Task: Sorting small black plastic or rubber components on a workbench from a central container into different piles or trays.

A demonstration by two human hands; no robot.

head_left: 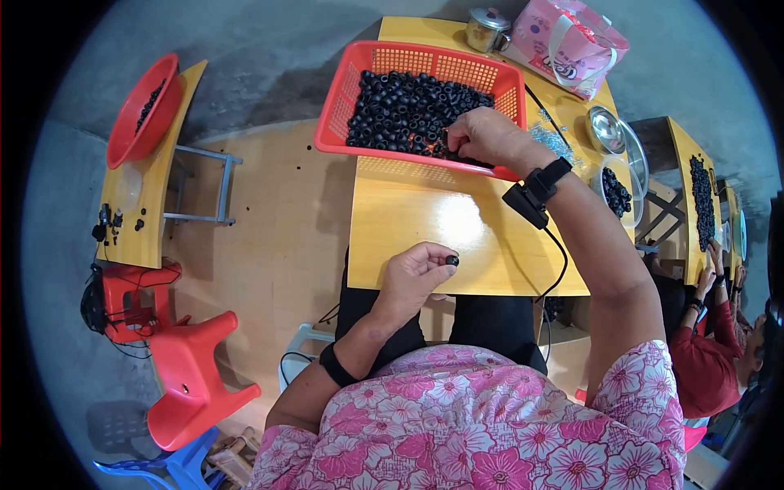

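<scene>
Between the thumb and fingertips of my left hand (pixel 411 278) is a small round black part (pixel 452 260), held just above the near edge of the yellow table (pixel 400 220). My right hand (pixel 487 137) reaches into the red plastic basket (pixel 336 122), over its near right side. Its fingers are bent down among many small black ring-shaped parts (pixel 408 106), and what they pinch is hidden. A black band with a small box (pixel 535 192) and a cable sits on my right wrist.
Small clear pieces (pixel 551 140) lie right of the basket, near a metal bowl (pixel 606 129) and a container of black parts (pixel 614 194). A lidded pot (pixel 487 31) and a pink bag (pixel 563 49) stand behind. At right, a person in red (pixel 710 359) works at another table.
</scene>
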